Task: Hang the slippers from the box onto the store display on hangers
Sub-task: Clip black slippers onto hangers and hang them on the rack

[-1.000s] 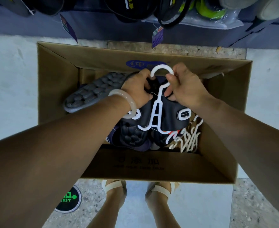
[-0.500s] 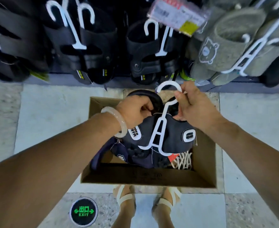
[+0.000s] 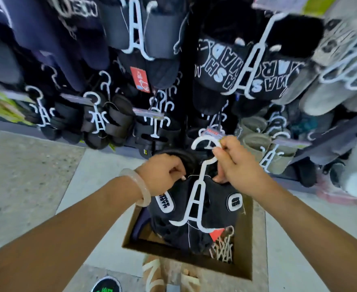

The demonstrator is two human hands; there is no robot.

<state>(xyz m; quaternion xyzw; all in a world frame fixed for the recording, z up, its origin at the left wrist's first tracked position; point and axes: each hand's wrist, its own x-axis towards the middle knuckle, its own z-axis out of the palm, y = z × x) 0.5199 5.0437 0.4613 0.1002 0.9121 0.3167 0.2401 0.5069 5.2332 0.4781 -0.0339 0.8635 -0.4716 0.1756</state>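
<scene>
Holding one black slipper pair already mounted on a white hanger, lifted above the open box on the floor. Right hand pinches the hanger just under its hook; left hand grips the left slipper's far edge, fingers curled. Hook sits just short of the store display, not yet on any peg. The display, beyond, is already crowded with hung pairs. Judgement: this pair is mounted, hanging remains. In the box: a dark slipper at left and a heap of spare hangers at right, so more pairs are likely left.
</scene>
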